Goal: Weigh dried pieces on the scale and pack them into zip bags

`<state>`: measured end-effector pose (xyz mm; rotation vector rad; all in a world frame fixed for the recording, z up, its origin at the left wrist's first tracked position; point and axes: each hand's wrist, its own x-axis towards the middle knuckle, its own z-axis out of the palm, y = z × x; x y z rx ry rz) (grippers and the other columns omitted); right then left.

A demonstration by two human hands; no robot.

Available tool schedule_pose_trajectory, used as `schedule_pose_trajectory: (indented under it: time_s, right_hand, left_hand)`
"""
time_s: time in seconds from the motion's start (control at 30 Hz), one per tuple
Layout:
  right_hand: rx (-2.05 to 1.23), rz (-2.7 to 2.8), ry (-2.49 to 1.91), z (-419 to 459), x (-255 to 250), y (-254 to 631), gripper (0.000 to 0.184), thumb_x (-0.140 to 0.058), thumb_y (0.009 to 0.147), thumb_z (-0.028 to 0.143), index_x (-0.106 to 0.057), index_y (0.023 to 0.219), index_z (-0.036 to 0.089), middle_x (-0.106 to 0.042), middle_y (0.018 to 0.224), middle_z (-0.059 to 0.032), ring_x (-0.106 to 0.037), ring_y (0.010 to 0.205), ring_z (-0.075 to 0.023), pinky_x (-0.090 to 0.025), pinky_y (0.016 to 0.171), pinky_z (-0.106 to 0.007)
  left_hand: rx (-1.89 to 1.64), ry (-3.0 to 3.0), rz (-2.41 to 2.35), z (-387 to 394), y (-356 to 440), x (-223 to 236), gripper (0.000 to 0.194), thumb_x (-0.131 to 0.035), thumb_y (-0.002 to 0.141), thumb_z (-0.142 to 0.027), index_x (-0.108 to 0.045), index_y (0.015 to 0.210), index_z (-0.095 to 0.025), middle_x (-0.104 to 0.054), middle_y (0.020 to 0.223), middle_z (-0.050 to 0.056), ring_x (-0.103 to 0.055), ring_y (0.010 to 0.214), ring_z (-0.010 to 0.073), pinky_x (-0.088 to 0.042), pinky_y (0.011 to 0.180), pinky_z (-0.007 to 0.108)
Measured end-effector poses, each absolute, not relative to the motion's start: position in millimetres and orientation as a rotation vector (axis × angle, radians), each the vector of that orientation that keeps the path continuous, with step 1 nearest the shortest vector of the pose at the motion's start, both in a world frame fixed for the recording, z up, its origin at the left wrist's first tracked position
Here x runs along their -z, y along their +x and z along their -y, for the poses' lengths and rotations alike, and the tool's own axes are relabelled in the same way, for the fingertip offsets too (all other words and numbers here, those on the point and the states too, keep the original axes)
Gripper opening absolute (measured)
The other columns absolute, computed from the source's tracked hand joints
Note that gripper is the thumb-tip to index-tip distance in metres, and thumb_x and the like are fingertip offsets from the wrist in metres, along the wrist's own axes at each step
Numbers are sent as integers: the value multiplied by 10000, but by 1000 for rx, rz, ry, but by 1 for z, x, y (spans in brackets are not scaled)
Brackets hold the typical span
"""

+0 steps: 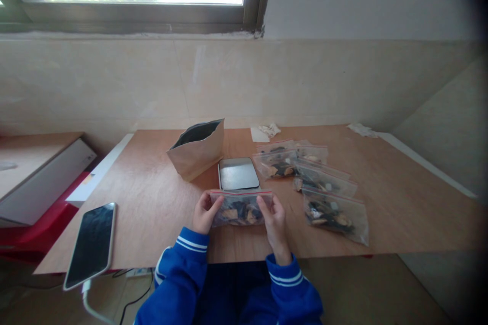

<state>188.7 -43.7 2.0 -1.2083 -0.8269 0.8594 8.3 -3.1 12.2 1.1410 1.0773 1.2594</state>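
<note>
I hold a small clear zip bag [240, 209] with a red seal strip, filled with dark and tan dried pieces, just above the wooden table [152, 198]. My left hand [204, 213] pinches its left end, fingers closed. My right hand [273, 221] grips its right end, fingers closed. Right behind the bag lies a small flat scale [238, 173] with a grey top.
An open brown paper pouch [197, 148] stands left of the scale. Several filled zip bags [324, 193] lie to the right. A phone [91, 244] on a cable overhangs the table's front left edge. Crumpled paper scraps [267, 131] sit near the wall.
</note>
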Motion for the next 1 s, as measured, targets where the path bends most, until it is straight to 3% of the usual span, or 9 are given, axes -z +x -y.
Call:
schedule_pose_trajectory:
  time_s: [0.37, 0.67, 1.0]
  right_hand:
    - [-914, 827, -1268, 40, 3, 188, 395, -679, 731, 494, -684, 928, 152, -725, 859, -69, -666, 828, -239, -515, 795, -380]
    - [-812, 920, -1278, 41, 3, 191, 338, -663, 757, 480, -694, 846, 156, -718, 801, -70, -654, 783, -221, -509, 736, -344]
    - [-803, 885, -1266, 41, 6, 192, 337, -654, 765, 486, -677, 834, 157, -700, 774, -51, -640, 757, -206, -495, 725, -329]
  left_hand:
    - [-1280, 1209, -1105, 2, 2, 0, 289, -722, 718, -388, -666, 877, -153, -700, 823, 31, -638, 784, 165, -495, 737, 258]
    - [-1329, 1310, -1177, 4, 1, -2, 229, -716, 720, -375, -662, 803, -169, -665, 727, 8, -600, 692, 148, -463, 672, 243]
    - [-1301, 1358, -1181, 6, 0, -6, 233, -713, 724, -379, -668, 801, -164, -676, 762, 27, -608, 743, 167, -474, 708, 262]
